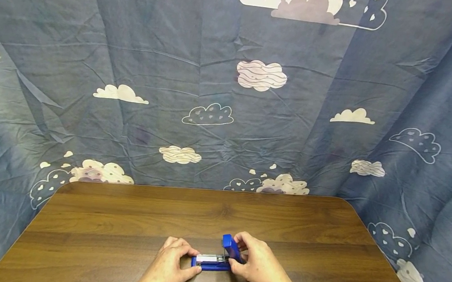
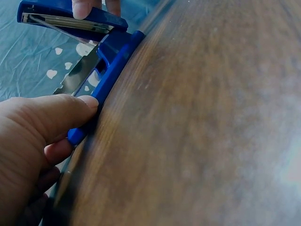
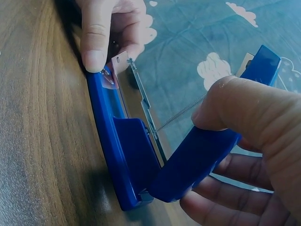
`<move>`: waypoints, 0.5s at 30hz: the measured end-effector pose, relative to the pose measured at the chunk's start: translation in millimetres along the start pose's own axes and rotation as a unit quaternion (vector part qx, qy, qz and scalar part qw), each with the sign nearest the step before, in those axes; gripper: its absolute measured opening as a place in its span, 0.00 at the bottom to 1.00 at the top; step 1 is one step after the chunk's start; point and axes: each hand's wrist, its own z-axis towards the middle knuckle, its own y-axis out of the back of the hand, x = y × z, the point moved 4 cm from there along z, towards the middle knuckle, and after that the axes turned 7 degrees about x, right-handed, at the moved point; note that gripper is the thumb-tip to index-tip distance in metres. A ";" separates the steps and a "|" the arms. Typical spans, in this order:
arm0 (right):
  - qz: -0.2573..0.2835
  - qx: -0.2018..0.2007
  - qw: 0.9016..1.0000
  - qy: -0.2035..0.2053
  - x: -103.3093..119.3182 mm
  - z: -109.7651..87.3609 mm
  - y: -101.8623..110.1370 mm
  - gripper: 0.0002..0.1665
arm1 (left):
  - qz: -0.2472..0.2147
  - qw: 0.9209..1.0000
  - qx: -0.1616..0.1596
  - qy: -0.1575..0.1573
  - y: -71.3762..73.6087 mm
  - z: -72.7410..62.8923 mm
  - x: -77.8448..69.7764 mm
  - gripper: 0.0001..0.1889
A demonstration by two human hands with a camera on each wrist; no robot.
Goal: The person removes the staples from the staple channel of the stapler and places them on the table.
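A blue stapler (image 1: 211,268) lies on the wooden table with its top arm (image 1: 231,247) swung up at the right end. Along its base runs a metal staple channel (image 3: 134,89), and a thin spring (image 3: 181,113) stretches from it to the raised arm. My left hand (image 1: 171,261) pinches the free end of the base between thumb and fingers. My right hand (image 1: 257,264) grips the lifted top arm, thumb on the near side and fingers behind. Whether staples lie in the channel I cannot tell.
The brown wooden table (image 1: 123,212) extends around the stapler. Behind it and at the sides hangs a dark blue curtain (image 1: 155,72) printed with clouds.
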 end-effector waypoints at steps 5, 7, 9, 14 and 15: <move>-0.001 -0.001 1.000 0.004 -0.3 -0.4 0.8 0.20 | -0.004 1.000 0.010 0.010 1.5 0.8 -1.0 0.14; 0.000 -0.001 1.000 0.003 0.0 -0.4 1.0 0.20 | -0.003 1.000 0.011 0.010 1.4 0.8 -1.0 0.14; 0.000 -0.002 1.000 0.001 0.3 -0.2 1.5 0.20 | -0.003 1.000 0.009 0.008 1.1 0.7 -0.8 0.14; -0.001 -0.001 1.000 -0.009 0.5 0.0 2.8 0.20 | -0.001 1.000 0.005 0.004 0.1 0.4 0.0 0.15; -0.001 -0.001 1.000 -0.009 0.5 0.0 3.1 0.20 | -0.001 1.000 0.005 0.004 -0.2 0.3 0.1 0.15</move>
